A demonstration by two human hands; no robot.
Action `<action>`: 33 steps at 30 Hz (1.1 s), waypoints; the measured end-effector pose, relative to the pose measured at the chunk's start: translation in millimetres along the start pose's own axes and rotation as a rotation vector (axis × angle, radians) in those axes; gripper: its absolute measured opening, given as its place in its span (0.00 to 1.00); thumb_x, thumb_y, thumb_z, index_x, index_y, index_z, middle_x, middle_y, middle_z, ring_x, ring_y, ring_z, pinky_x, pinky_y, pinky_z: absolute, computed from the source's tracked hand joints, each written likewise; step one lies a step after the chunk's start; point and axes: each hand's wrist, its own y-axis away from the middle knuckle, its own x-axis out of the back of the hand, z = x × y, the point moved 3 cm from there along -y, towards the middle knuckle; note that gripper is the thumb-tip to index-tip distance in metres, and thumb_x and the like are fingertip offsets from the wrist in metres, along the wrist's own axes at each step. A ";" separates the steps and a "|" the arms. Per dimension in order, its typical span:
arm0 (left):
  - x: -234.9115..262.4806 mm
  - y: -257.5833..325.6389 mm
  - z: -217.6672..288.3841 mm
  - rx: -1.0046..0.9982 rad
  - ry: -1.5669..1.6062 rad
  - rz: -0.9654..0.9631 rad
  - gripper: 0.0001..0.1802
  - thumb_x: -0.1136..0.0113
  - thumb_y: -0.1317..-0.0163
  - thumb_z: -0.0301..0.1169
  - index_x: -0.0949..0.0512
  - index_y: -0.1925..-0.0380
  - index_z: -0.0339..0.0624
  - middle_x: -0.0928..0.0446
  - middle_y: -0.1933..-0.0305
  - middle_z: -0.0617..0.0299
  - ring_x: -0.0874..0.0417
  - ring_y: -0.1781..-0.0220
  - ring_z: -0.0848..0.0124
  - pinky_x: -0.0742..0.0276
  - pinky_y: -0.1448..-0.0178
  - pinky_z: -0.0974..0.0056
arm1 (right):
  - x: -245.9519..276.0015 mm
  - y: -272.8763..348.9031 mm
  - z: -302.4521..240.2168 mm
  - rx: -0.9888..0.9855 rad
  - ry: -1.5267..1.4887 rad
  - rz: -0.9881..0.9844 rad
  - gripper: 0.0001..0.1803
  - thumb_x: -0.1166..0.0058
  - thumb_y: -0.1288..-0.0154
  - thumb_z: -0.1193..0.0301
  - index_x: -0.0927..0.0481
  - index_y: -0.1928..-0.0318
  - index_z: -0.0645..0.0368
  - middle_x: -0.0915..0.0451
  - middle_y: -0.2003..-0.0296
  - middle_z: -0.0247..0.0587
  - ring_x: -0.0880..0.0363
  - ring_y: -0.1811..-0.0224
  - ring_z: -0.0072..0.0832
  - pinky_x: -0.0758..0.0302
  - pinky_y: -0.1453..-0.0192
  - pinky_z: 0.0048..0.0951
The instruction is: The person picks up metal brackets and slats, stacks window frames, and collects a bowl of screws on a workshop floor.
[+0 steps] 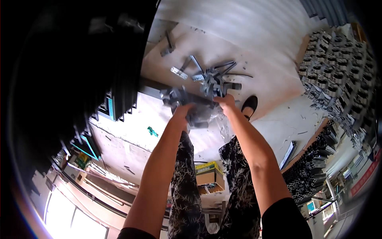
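Note:
My left hand [183,112] is closed at a blurred cluster of grey metal profile pieces [174,95]. My right hand [226,103] has its fingers curled at a second bunch of grey metal pieces [213,82], short angled lengths that stick out in several directions. Below and between the hands are blurred grey pieces [197,119] and something see-through like clear plastic [220,120]. Motion smears the fingertips, so the exact grip is hard to see. Beyond the hands, loose metal strips [180,73] lie on a brown sheet on the floor.
At the right stands a tall stack of grey metal profiles [334,67], with darker profiles [308,179] stacked nearer. A large dark shape [79,71] fills the left. My shoe [250,104] is by my right hand. A yellow-and-brown carton [209,175] shows between my legs; a green scrap [152,131] lies left.

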 end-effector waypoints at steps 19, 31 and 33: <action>-24.3 -16.2 -6.0 -0.214 -0.610 0.124 0.25 0.44 0.44 0.48 0.32 0.54 0.44 0.28 0.57 0.60 0.27 0.56 0.72 0.32 0.54 0.63 | 93.3 61.3 -1.6 -0.089 -0.253 -0.317 0.32 0.46 0.43 0.70 0.40 0.38 0.55 0.33 0.47 0.36 0.32 0.47 0.29 0.24 0.51 0.35; -94.6 205.3 61.1 -0.612 -0.937 0.134 0.14 0.45 0.44 0.31 0.30 0.58 0.40 0.25 0.66 0.61 0.24 0.65 0.73 0.29 0.63 0.70 | 221.2 251.5 -9.1 0.124 -0.829 -0.148 0.24 0.46 0.41 0.67 0.34 0.44 0.57 0.29 0.51 0.36 0.29 0.49 0.25 0.28 0.47 0.33; -191.6 255.6 76.9 -1.130 -1.284 -0.022 0.17 0.45 0.42 0.33 0.31 0.56 0.37 0.24 0.63 0.58 0.23 0.62 0.70 0.28 0.58 0.67 | 284.0 277.1 -30.8 0.268 -0.949 -0.064 0.27 0.48 0.40 0.67 0.38 0.42 0.59 0.29 0.50 0.39 0.29 0.48 0.28 0.29 0.44 0.37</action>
